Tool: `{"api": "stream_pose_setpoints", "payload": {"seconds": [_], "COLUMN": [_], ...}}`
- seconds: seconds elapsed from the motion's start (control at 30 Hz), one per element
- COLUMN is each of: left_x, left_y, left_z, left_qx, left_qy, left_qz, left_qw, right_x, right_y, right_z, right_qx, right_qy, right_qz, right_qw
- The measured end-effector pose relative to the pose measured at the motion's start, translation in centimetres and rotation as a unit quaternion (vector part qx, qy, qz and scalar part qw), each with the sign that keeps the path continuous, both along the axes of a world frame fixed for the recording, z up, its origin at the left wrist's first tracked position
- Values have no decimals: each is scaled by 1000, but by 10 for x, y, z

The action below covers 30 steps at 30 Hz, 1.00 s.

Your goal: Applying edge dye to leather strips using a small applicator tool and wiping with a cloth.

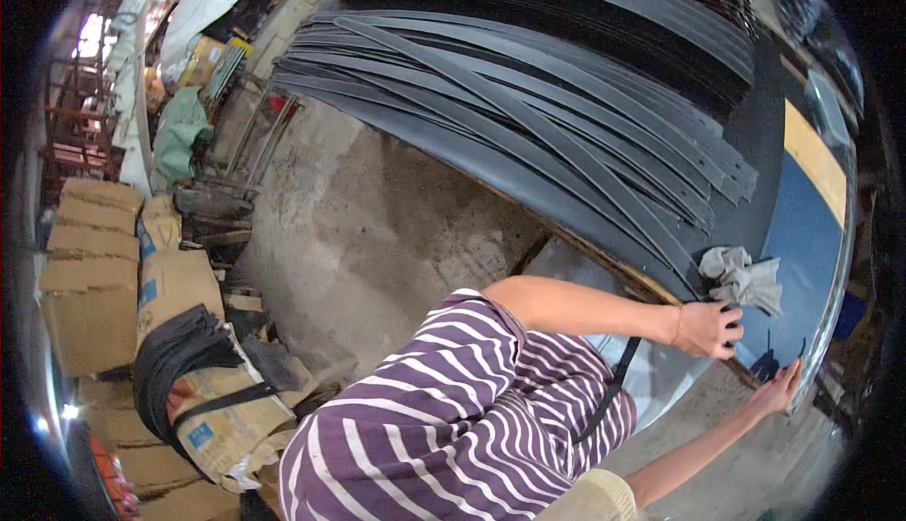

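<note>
My left hand (706, 328) reaches out over the dark work table (755, 134), its fingers curled round a small dark object I cannot make out. A crumpled grey cloth (744, 277) lies just beyond it. Further along, my right hand (780, 389) rests with its fingers apart on the near rim of the blue sheet (797, 247) and holds nothing. Several long curved black strips (528, 115) lie fanned in stacks across the table. My purple and white striped shirt (453, 408) fills the lower middle of the view.
A bare concrete floor (359, 228) lies beside the table. Stacked cardboard boxes (90, 276) and a bundle of black strips on a sack (179, 356) stand at the left. A green bag (179, 134) and metal frames sit further back. A yellow strip (816, 162) borders the blue sheet.
</note>
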<state>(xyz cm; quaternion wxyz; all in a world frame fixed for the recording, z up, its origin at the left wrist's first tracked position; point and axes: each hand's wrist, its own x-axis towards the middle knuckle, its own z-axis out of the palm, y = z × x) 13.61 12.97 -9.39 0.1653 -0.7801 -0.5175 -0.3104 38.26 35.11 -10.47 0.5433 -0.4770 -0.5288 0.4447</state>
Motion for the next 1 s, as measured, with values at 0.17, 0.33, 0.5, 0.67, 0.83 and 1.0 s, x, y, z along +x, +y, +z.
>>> {"api": "stream_pose_setpoints", "payload": {"seconds": [0.17,0.33,0.5,0.67,0.83,1.0], "left_x": [-2,-14,-107,-125,-127,-127], "left_y": [1,-8,-84,-111,-100,-85], "left_z": [5,17,74,52,41,41], "left_qx": [-1,-50,-87,-176,-160,-209], "left_qy": [-18,-185,-182,-24,2,4], "left_qz": [-12,-62,33,149,174,180], "left_qw": [1000,979,979,973,972,961], "right_x": [-2,-22,-5,-3,-10,-6], "right_y": [0,-10,-7,-5,-5,-3], "right_z": [2,15,10,9,6,5], "right_qx": [-7,1,0,14,2,-4], "right_qy": [10,17,14,-22,-7,-10], "right_qz": [-13,7,-6,-14,-7,4], "right_qw": [1000,1000,1000,1000,1000,1000]}}
